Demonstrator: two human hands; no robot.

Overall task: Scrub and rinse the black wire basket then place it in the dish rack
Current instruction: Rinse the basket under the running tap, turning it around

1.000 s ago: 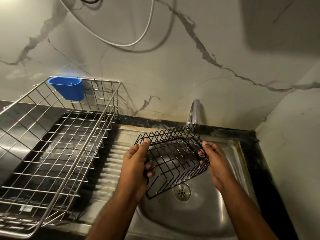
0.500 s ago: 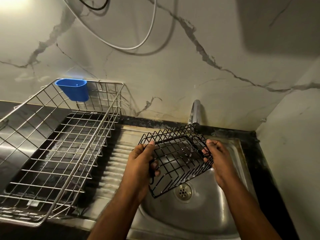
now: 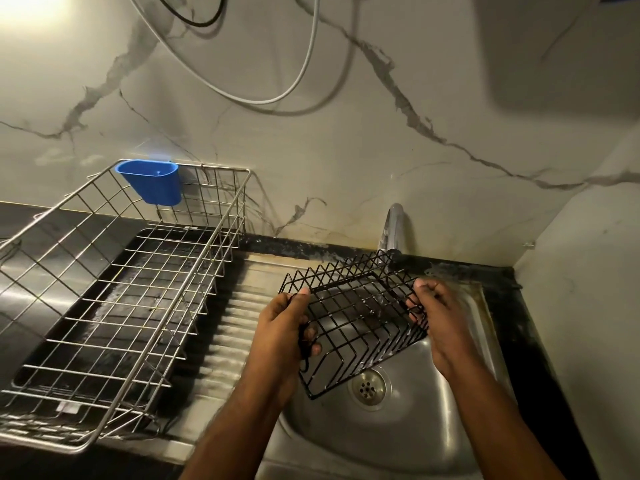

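Note:
The black wire basket (image 3: 356, 320) hangs tilted over the steel sink (image 3: 408, 431), just under the tap (image 3: 393, 226). My left hand (image 3: 287, 327) grips its left side, thumb on the top rim and fingers curled through the wires. My right hand (image 3: 436, 310) grips its right end with curled fingers. A thin stream of water seems to run from the tap through the basket. The steel dish rack (image 3: 104, 306) stands to the left on a dark tray and holds no dishes.
A blue plastic cup holder (image 3: 152, 181) hangs on the rack's back rim. The ribbed drainboard (image 3: 228, 317) lies between rack and sink bowl. The drain (image 3: 369, 388) sits below the basket. A marble wall with hanging cables rises behind; another wall closes the right side.
Both hands and the basket have shifted slightly to the right and closer under the tap. The grip on the basket is unchanged.

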